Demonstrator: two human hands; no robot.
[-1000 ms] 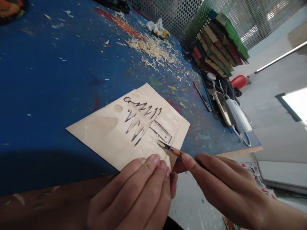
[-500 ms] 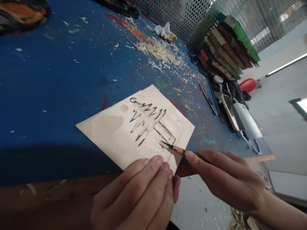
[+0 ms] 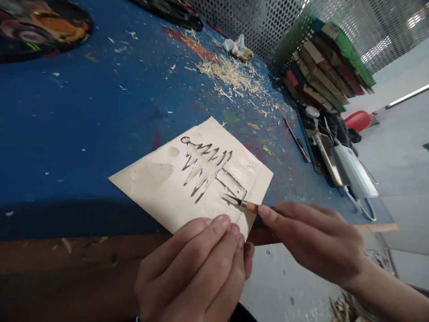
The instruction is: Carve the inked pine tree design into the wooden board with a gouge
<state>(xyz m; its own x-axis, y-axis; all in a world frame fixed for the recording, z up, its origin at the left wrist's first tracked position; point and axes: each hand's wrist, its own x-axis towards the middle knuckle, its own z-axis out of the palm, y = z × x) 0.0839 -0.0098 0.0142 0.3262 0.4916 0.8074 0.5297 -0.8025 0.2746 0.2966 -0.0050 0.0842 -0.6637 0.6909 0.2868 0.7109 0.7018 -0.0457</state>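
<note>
A pale wooden board (image 3: 161, 188) with a black tree outline drawn on it lies on the blue paint-spattered table (image 3: 83, 120). My left hand (image 3: 197, 268) presses its fingertips together on the board's near corner. My right hand (image 3: 311, 241) is closed around a small carving tool (image 3: 239, 202), whose metal tip touches the board beside the tree's trunk.
Wood shavings (image 3: 231, 74) lie at the back of the table by a crumpled wad (image 3: 238, 47). A stack of painted boards (image 3: 326, 65) leans against perforated metal mesh. A tray with a phone and a white device (image 3: 355, 172) sits right. A painted disc (image 3: 36, 27) is far left.
The view has shifted a little, so everything sits slightly further right. The tool tip stays at the trunk of the drawn tree and both hands keep their hold.
</note>
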